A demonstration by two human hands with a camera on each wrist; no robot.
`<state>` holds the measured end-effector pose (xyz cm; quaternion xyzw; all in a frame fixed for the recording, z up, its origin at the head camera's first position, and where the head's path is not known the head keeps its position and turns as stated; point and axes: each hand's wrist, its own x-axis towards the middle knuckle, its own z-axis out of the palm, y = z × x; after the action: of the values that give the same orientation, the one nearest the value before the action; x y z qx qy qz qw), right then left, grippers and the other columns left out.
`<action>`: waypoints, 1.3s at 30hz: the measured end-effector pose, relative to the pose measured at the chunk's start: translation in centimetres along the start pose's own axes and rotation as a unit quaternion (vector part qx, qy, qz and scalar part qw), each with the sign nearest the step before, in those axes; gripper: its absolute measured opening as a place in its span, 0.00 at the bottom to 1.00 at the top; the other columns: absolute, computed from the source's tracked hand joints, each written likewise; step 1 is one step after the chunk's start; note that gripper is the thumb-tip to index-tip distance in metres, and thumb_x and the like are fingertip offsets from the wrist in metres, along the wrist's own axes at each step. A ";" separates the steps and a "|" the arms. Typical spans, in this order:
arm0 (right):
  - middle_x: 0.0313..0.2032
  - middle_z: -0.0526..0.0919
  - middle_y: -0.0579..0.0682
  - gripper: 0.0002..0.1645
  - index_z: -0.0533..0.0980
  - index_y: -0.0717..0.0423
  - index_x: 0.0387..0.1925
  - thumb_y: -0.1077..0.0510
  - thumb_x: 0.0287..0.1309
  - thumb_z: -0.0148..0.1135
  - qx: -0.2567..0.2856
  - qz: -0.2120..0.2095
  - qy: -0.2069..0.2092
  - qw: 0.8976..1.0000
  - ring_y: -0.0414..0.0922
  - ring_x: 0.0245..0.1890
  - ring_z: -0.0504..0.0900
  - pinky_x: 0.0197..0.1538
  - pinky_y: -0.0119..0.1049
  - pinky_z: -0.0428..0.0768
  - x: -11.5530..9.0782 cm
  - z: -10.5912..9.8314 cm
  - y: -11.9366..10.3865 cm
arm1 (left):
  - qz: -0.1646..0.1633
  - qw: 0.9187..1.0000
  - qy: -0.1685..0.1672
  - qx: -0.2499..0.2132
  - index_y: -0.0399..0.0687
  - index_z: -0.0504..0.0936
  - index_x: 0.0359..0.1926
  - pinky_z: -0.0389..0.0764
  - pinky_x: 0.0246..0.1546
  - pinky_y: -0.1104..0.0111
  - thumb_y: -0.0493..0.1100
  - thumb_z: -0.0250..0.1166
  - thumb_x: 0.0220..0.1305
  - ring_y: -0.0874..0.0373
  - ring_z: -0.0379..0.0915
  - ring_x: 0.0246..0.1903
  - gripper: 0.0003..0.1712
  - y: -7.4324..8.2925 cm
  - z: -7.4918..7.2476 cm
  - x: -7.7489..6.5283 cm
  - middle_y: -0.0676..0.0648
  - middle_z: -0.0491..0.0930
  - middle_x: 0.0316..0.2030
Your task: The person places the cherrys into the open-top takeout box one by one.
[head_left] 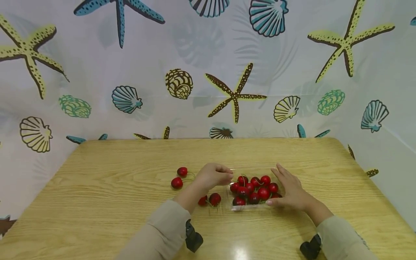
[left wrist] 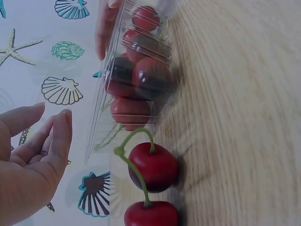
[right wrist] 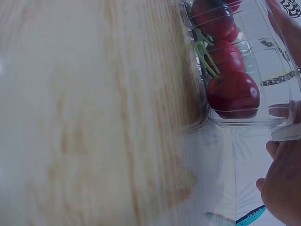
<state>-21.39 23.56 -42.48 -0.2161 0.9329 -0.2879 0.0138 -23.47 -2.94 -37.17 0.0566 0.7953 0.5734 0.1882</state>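
Observation:
A clear plastic box (head_left: 242, 207) full of red cherries (head_left: 263, 193) sits on the table. At its left end my left hand (head_left: 214, 176) hovers close to the rim, and the left wrist view shows its thumb and fingers (left wrist: 60, 141) apart with nothing between them. My right hand (head_left: 290, 191) rests at the right end of the box, thumb at the front rim and fingers stretched toward the back. One cherry pair (left wrist: 153, 167), joined by green stems, lies beside the box under my left wrist. Another pair of cherries (head_left: 177, 182) lies farther left.
The wooden table (head_left: 113, 202) extends to both sides of the box. Behind it hangs a white curtain (head_left: 149, 65) printed with shells and starfish. A black wrist camera (head_left: 194, 240) is strapped below my left sleeve, another (head_left: 310, 248) below my right.

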 end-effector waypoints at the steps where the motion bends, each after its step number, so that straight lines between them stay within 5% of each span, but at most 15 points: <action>1: 0.63 0.41 0.64 0.59 0.49 0.65 0.62 0.39 0.35 0.65 -0.001 0.000 0.000 1.000 0.62 0.61 0.40 0.54 0.63 0.39 0.0 0.0 0.0 | -0.002 1.000 -0.001 -0.003 0.36 0.76 0.43 0.73 0.43 0.63 0.39 0.58 0.57 0.55 0.75 0.37 0.13 -0.1 -0.2 -0.2 0.46 0.77 0.36; 27: 0.63 0.41 0.63 0.58 0.49 0.64 0.62 0.39 0.36 0.65 -0.001 0.004 0.000 1.000 0.61 0.61 0.40 0.54 0.63 0.40 0.1 0.3 0.0 | -0.020 0.997 0.009 -0.069 0.29 0.75 0.39 0.76 0.38 0.67 0.37 0.60 0.55 0.55 0.75 0.33 0.14 -3.0 -3.0 -5.9 0.45 0.77 0.33; 39: 0.63 0.41 0.64 0.58 0.49 0.64 0.62 0.39 0.36 0.65 -0.003 0.004 -0.002 1.000 0.61 0.61 0.41 0.54 0.63 0.41 0.2 0.1 -0.2 | -0.022 0.994 -0.023 -0.106 0.31 0.75 0.34 0.76 0.37 0.67 0.39 0.60 0.54 0.57 0.74 0.30 0.12 -5.1 -3.2 -7.3 0.45 0.77 0.29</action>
<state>-21.44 23.28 -42.38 -0.2127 0.9347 -0.2845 0.0158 -17.21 -9.73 -39.32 0.0315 0.7264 0.6491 0.2239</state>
